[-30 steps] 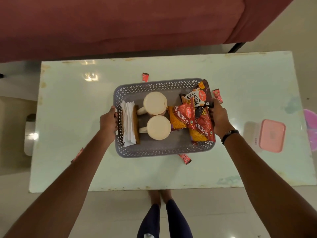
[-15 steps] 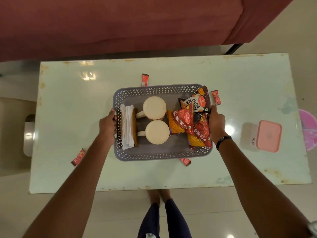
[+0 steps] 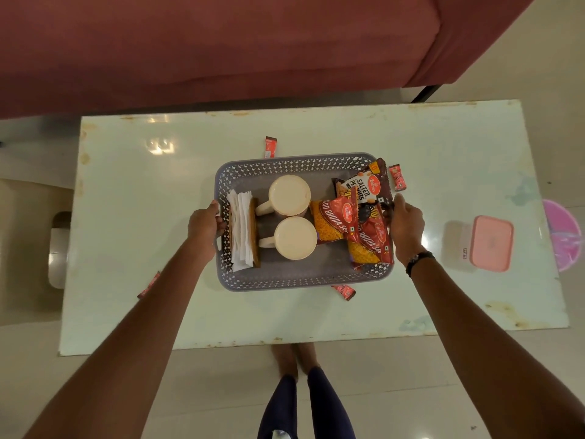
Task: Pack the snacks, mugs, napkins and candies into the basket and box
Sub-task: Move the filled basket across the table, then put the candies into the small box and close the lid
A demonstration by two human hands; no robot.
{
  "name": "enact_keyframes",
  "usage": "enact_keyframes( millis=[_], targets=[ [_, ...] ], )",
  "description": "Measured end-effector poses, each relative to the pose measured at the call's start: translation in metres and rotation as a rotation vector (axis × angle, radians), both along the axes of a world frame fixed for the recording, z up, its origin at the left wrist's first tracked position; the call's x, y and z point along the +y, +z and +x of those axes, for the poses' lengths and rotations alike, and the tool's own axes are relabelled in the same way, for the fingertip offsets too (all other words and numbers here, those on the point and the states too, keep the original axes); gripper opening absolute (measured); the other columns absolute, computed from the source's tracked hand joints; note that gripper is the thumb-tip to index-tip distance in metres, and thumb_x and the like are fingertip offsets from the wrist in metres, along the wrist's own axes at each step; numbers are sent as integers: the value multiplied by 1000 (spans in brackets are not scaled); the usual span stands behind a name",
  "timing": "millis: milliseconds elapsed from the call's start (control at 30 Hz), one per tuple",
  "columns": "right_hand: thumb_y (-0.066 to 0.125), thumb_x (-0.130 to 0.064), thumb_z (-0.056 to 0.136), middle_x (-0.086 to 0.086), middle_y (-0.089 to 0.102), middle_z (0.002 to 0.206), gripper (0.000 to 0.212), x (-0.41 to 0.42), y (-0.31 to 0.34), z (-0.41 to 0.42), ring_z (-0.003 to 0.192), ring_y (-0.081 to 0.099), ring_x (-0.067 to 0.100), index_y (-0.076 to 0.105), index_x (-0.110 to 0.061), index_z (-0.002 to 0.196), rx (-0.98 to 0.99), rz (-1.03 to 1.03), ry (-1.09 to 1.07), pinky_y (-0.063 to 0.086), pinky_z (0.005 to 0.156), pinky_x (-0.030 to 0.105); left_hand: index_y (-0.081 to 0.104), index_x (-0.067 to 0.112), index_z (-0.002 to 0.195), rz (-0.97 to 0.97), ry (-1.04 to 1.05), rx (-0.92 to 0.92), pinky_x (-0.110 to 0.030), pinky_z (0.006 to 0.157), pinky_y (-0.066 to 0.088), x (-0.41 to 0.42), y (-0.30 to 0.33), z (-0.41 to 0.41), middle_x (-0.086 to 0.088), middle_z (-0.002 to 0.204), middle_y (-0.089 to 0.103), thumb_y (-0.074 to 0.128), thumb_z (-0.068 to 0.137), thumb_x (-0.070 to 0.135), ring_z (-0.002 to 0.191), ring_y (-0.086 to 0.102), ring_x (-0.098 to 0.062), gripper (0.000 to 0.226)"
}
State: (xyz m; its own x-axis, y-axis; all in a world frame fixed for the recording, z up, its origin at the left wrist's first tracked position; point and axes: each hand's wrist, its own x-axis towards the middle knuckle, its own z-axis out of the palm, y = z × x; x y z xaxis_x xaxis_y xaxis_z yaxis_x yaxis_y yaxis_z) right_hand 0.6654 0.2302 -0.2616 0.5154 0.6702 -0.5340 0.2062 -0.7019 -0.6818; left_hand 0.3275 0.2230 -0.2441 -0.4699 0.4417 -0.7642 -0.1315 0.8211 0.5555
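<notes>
Both hands sit on the basket at mid-table: left hand w/ fingers curled round the left-end rim, right hand against the right-end rim, thumb up — can't tell if its fingers actually close on the rim.

Risks, as I judge them: the 3 snack packs are piled high at the basket's right end and lean over the rim, so a tilt or a quick shove could spill 1. The 2 mugs stand loose inside, handles toward the napkins at the left end — a jolt could knock them together.

4 candies remain outside: 1 behind the basket, 1 off its right rear corner, 1 half under its near edge, 1 near-left, partly hidden by the left forearm. The pink-lidded box sits well right of the basket, lid on — that blocks candy packing.
</notes>
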Motion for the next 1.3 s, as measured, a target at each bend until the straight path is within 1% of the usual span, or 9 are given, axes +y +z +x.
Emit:
enact_keyframes(
  millis=[100,167,300,533,700,900,1067,1167,1300],
  targets=[
    [37,-29,97,4,65,96,33,-18,10,2,86,59,16,62,-8,104,-42,107,-89,46,71,24,52,10,86,101,-85,293,-36,60,44,-22,-1,6,0,76,51,49,89,31,73,50,-17,22],
    [39,-25,96,8,66,102,31,-37,16,2,89,59,15,61,-7,110,-57,146,-179,46,75,24,53,7,88,264,-91,470,-46,78,47,-49,5,16,-3,86,54,50,87,25,81,52,-20,18],
    [43,-24,93,7,66,98,26,-91,23,0,91,59,18,62,-10,103,-63,128,-314,50,93,42,54,2,101,501,-228,607,-34,83,42,-99,29,53,-14,102,58,50,86,14,97,52,-28,20],
    [41,-18,96,3,63,96,19,-151,24,-8,93,60,21,60,-15,95,-53,139,-254,50,94,49,54,12,102,635,-479,386,-12,78,44,-142,50,136,-2,100,58,51,93,12,94,55,-13,9],
    [42,-16,99,3,62,105,22,-148,38,17,100,59,19,62,-10,104,-151,268,-88,46,84,18,53,18,102,629,-566,271,-9,74,46,-137,55,205,2,100,60,49,95,22,92,57,-4,9],
    [52,-7,90,9,52,128,27,-127,23,90,120,47,26,53,-7,117,-445,305,102,31,93,15,50,16,109,553,-692,-48,-7,76,46,-109,55,291,2,108,64,49,93,13,97,59,-8,16],
    [64,-28,85,22,26,151,67,-100,3,149,139,25,39,34,-1,139,-586,140,201,24,114,44,48,16,116,395,-700,-254,-28,89,48,-94,31,352,2,120,62,50,93,11,106,58,-13,24],
    [69,-36,80,23,17,155,86,-84,-7,168,142,19,40,24,-2,145,-575,43,287,22,116,44,49,18,116,295,-581,-357,-27,89,47,-88,20,381,2,122,61,50,94,14,112,56,-14,23],
    [73,-32,75,16,24,153,91,-67,-12,181,136,33,36,21,-7,146,-542,24,281,41,105,45,51,18,114,203,-466,-395,-28,90,47,-77,4,403,1,120,60,50,94,14,115,56,-18,21]
  ],
)
